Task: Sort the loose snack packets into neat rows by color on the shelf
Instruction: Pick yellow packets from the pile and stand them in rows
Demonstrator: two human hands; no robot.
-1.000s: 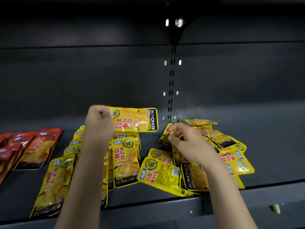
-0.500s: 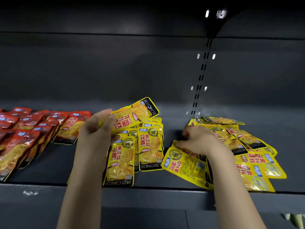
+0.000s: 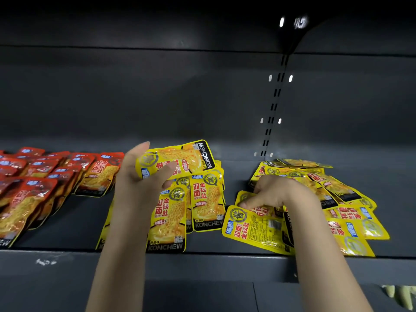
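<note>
You saw a dark back wall (image 3: 157,97) with a strip of little slots (image 3: 273,106), and pale green things (image 3: 400,293) low down.

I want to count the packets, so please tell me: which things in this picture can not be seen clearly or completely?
- Red packets, head view: the rows run past the left edge, so the count is cut off.
- Yellow rows: the left hand, its forearm and the packet it holds cover part of them.
- Loose yellow pile: the right hand and overlapping packets hide those beneath.
- Small print on the packets: too small to read.
</note>
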